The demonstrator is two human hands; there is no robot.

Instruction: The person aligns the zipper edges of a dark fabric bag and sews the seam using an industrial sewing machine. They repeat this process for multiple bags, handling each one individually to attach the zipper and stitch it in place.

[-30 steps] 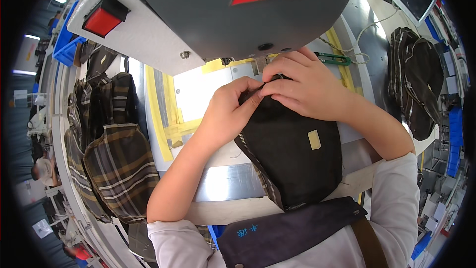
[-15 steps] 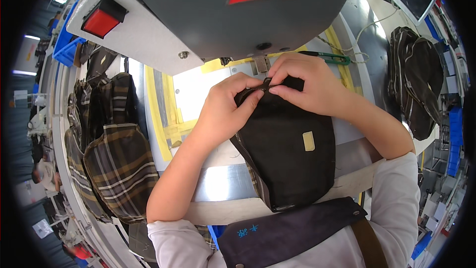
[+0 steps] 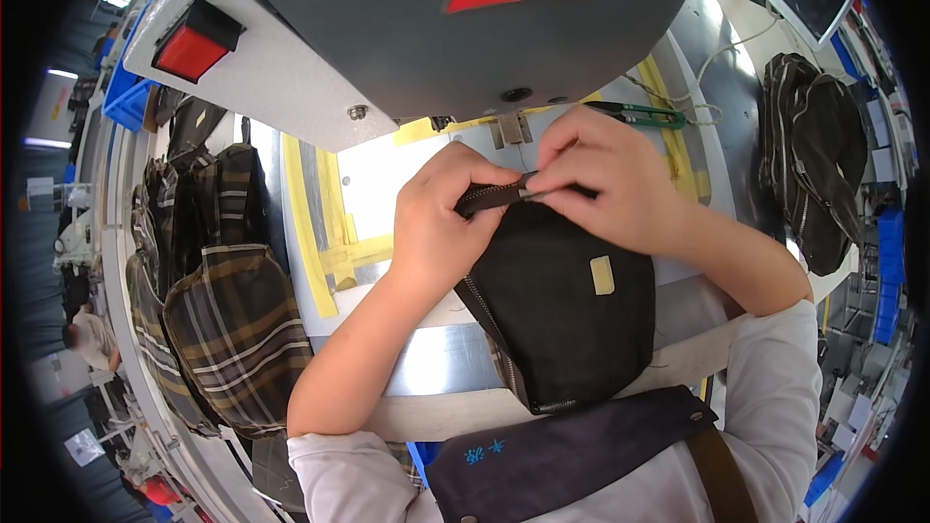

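A black zippered bag [image 3: 567,329] hangs from my hands over the near edge of the machine bed, a small pale label [image 3: 603,275] on its face. A metal zipper [image 3: 489,315] runs down its left side. At its top edge, my left hand [image 3: 434,208] pinches a strip of zipper tape between thumb and fingers. Close beside it, my right hand [image 3: 620,184] grips the same top edge with thumb and fingertips. Both hands are just in front of the sewing machine's presser foot [image 3: 511,131]. Green-handled thread snips [image 3: 647,116] lie behind my right hand.
The large grey sewing machine head [image 3: 436,39] overhangs the work, with a red switch [image 3: 197,41] on its left. Plaid bag pieces [image 3: 237,329] are piled at the left, dark zippered bags [image 3: 814,165] at the right. Yellow tape [image 3: 310,223] marks the bed.
My hands have drawn slightly toward me, away from the presser foot, still on the bag's top edge. More of the zipper strip shows between them.
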